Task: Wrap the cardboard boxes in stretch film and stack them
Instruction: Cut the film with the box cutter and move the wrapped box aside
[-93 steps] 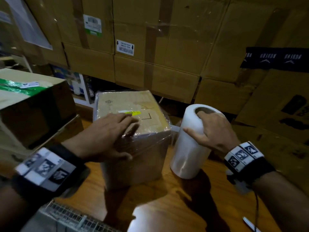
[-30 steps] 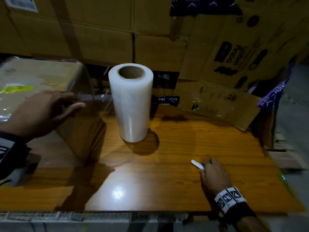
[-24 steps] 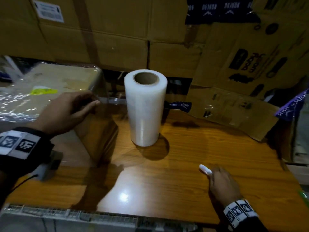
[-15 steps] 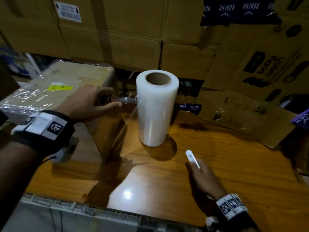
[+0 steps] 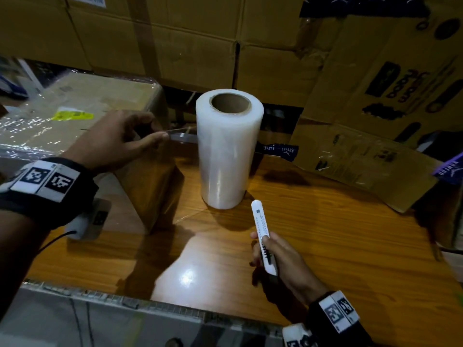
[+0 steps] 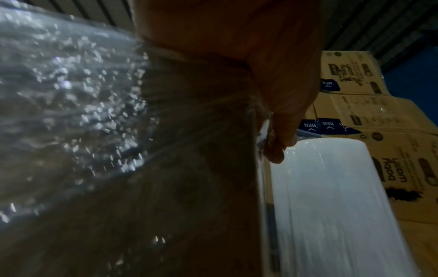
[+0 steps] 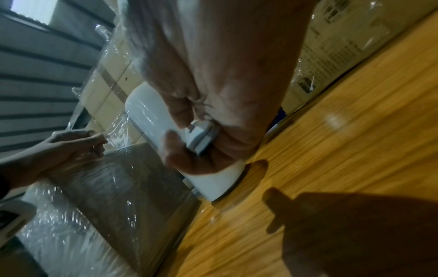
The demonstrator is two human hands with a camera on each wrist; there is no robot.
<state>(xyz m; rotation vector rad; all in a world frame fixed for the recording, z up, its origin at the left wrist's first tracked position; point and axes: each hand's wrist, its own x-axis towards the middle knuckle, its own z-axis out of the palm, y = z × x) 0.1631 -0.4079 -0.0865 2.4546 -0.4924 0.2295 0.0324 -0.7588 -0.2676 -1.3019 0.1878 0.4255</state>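
- my right hand (image 5: 280,261) is curled around a white utility knife (image 5: 262,231), which points up and away toward the foot of the stretch film roll (image 5: 226,149); i cannot tell whether the blade is out.
- from the right wrist camera i see the knife body (image 7: 201,138) wedged between thumb and fingers, with the roll (image 7: 151,120) right behind it.
- my left hand (image 5: 117,141) rests on the near top corner of the wrapped cardboard box (image 5: 75,116), left of the roll, pinching the film strand (image 5: 183,136) that runs tight from that corner to the roll.
- the left wrist camera shows my fingertips (image 6: 275,155) closed on the film at the box edge, with the roll (image 6: 331,196) just beside.
- the roll stands upright on the wooden table (image 5: 325,234), its cardboard core open at the top.
- the box sits on the table just left of the roll, its film wrinkled and shiny, with a yellow label (image 5: 72,115) on top.
- behind the roll i see a wall of large stacked cartons (image 5: 175,38).
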